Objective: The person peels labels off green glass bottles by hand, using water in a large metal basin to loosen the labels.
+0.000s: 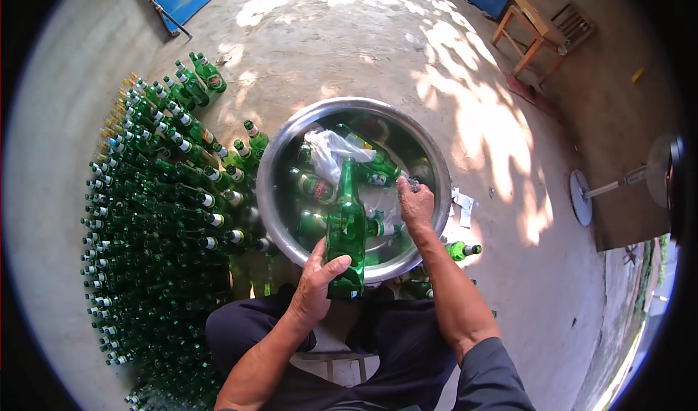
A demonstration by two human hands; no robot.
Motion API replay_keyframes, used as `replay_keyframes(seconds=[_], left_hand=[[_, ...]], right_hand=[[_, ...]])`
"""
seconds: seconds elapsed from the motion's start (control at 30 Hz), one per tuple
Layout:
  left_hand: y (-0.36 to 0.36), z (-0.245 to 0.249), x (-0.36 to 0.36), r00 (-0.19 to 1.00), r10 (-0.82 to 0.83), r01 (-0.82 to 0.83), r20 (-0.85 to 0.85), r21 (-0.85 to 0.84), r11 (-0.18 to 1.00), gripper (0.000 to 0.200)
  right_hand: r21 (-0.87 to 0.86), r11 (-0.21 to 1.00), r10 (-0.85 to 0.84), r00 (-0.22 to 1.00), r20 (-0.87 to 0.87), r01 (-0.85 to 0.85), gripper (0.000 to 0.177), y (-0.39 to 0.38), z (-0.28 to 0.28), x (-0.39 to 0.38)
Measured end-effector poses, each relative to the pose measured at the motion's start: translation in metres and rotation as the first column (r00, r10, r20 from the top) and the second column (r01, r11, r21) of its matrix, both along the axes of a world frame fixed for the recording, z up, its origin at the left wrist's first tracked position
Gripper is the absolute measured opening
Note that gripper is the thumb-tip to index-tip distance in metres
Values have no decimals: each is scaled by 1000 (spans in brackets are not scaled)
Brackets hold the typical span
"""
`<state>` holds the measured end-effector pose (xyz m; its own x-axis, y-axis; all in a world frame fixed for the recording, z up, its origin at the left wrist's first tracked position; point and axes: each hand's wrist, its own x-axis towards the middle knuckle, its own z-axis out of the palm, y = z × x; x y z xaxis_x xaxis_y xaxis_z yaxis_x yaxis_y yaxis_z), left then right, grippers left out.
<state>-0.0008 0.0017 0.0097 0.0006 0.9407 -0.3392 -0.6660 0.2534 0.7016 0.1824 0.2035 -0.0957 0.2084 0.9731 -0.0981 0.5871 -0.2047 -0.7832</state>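
A green glass bottle (346,229) is held by its lower end in my left hand (318,284), its neck pointing away from me over the near rim of a large metal basin (275,225). Water fills the basin, and several green bottles (314,186) with labels lie in it. A crumpled white piece of plastic or cloth (329,156) rests among them. My right hand (417,206) is above the basin's right side, fingers curled around something small and dark that I cannot make out.
Many green bottles (167,214) stand packed on the floor to the left. One bottle (462,250) and white scraps (462,206) lie right of the basin. Farther right are a fan (582,196) and a wooden chair (542,33). A stool (334,356) shows between my legs.
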Motion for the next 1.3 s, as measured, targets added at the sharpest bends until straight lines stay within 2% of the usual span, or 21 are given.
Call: replay_keyframes(seconds=[0.03,0.1,0.13,0.2,0.23,0.3,0.33,0.37,0.4,0.53,0.6,0.67,0.7,0.73,0.83,0.9,0.97,1.07,1.13,1.23,1.3], left_hand=[[0,4,0,1000,-5,5,7,-14,1000,61],[-1,5,1,1000,-11,11,15,-18,1000,57],[-1,1,2,999,-27,28,24,-30,999,58],[-1,-5,1,999,-36,37,33,-37,999,59],[-1,-8,1,999,-45,45,19,-30,999,59],[-1,-10,2,999,-44,44,10,-17,999,59],[0,-10,1,999,-33,33,-6,-31,999,58],[0,-10,1,1000,-21,20,-20,-48,999,57],[-1,-9,1,1000,-8,7,-12,-44,999,57],[3,-8,1,999,28,-30,-34,-50,998,58],[5,-11,0,998,28,-30,-58,-46,998,59],[7,-17,-1,998,53,-53,-34,-21,998,61],[7,-14,-2,998,61,-62,-32,-21,998,61],[7,-10,-3,997,81,-81,-13,-7,997,62],[7,-8,0,993,115,-115,-8,7,993,63],[4,-12,1,992,121,-121,-23,5,993,63],[4,-20,1,999,18,-18,-35,-15,1000,64],[3,-28,6,1000,-13,12,-16,-53,999,64],[4,-23,2,999,20,-21,-32,-21,1000,64],[6,-4,-4,997,70,-69,-37,13,998,67],[6,-3,-6,996,59,-58,-61,24,998,73]], right_hand=[[-1,1000,-2,1000,2,2,57,-4,-7,3],[46,999,-24,950,310,10,74,-16,-16,9],[-120,987,141,924,355,-104,77,-17,-24,11],[-43,953,282,823,493,-300,56,-25,-41,7],[-39,951,284,820,497,-306,56,-21,-45,6],[-157,941,335,893,301,-300,47,-15,-40,2],[-153,939,342,888,307,-309,47,-13,-30,0],[-211,933,276,956,-96,-291,39,-12,-19,1],[-274,914,140,868,-476,-298,34,-13,1,-2],[-172,912,189,754,-629,-372,38,-37,62,-34],[-147,876,272,722,-636,-460,38,-53,89,-48],[169,757,653,721,-232,-631,39,-68,94,-50],[43,713,680,676,-284,-699,38,-77,118,-51],[43,707,686,670,-284,-706,38,-81,120,-49],[183,600,798,598,-73,-779,37,-89,117,-44],[161,629,777,621,-107,-760,36,-84,113,-44],[133,714,700,690,-185,-688,35,-71,103,-45],[145,799,601,781,-167,-584,34,-54,69,-42],[135,788,614,754,-231,-600,36,-62,78,-42],[152,645,754,592,-285,-749,38,-86,105,-42],[202,691,719,635,-281,-694,36,-75,90,-43]])
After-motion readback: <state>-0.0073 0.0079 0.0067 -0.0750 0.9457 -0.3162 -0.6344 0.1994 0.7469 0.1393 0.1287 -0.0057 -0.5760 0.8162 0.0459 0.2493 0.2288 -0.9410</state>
